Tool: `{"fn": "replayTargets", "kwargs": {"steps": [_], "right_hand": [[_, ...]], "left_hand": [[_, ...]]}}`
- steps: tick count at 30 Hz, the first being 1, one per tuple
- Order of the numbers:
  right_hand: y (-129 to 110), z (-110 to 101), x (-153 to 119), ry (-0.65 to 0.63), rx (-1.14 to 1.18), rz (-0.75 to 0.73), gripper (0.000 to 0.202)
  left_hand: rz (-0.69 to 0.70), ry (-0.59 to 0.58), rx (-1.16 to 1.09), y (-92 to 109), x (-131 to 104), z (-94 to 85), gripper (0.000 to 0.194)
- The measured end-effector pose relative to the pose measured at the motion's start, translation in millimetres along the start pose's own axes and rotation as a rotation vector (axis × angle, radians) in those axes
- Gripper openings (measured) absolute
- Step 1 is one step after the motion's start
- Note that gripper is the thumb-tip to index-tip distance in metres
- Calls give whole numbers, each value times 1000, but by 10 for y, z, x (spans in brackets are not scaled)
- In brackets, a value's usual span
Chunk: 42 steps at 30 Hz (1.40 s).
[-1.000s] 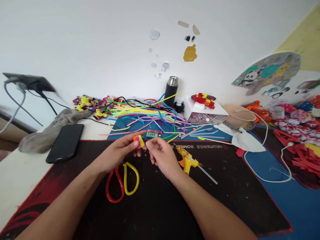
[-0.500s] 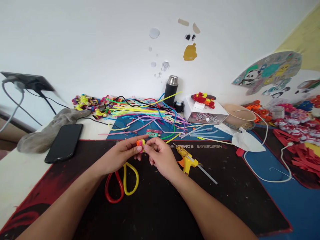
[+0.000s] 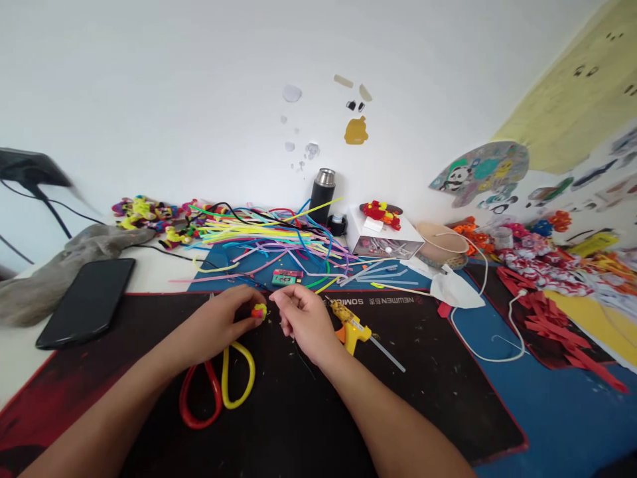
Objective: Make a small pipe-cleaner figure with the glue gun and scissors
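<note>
My left hand [image 3: 226, 324] pinches a small fuzzy piece [image 3: 259, 311] in yellow, pink and orange, perhaps made of pipe cleaner. A short gap to its right, my right hand [image 3: 303, 322] is closed, with thumb and forefinger together. Whatever those fingertips hold, if anything, is too small to make out. A thin dark strand [image 3: 304, 360] shows below this hand. Under my left wrist lie scissors with one red and one yellow handle [image 3: 239, 375], their blades mostly hidden. Just right of my right hand rests a yellow glue gun [image 3: 356, 334] with a clear glue stick in it.
Behind my hands lies a heap of coloured pipe cleaners [image 3: 263, 229]. A black flask [image 3: 321, 199] and a white box [image 3: 383, 236] stand by the wall. The phone [image 3: 87, 302] is at left; red strips [image 3: 552, 325] and a white cable [image 3: 490, 358] are at right.
My hands have drawn apart: the right has come off the fuzzy piece, which stays in the left. The camera view has turned to the right, so the scene sits further left.
</note>
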State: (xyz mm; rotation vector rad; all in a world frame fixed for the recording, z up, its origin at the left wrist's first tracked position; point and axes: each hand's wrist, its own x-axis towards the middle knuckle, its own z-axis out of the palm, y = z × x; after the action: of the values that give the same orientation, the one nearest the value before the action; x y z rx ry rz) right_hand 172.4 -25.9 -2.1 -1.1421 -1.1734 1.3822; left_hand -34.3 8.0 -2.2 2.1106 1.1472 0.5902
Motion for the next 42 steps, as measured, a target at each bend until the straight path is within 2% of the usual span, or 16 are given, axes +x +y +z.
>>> {"fn": "replayTargets", "kwargs": {"steps": [7, 12, 19, 24, 31, 37, 42], "right_hand": [[41, -2, 56, 71, 84, 34, 35], [66, 77, 42, 91, 98, 71, 36], [-174, 68, 41, 27, -22, 59, 42], [-312, -145, 239, 80, -234, -13, 40], [-301, -433, 678, 170, -459, -97, 28], [-349, -392, 923, 152, -815, -169, 21], [-467, -255, 1096, 117, -1119, -166, 32]], "left_hand": [[29, -23, 65, -104, -26, -2, 16], [52, -13, 53, -143, -41, -1, 18], [6, 14, -20, -81, -14, -55, 50], [-79, 224, -29, -45, 45, -128, 61], [-125, 365, -44, 61, 48, -245, 49], [-121, 389, -70, 99, 45, -259, 45], [-120, 382, -71, 93, 36, -260, 44]]}}
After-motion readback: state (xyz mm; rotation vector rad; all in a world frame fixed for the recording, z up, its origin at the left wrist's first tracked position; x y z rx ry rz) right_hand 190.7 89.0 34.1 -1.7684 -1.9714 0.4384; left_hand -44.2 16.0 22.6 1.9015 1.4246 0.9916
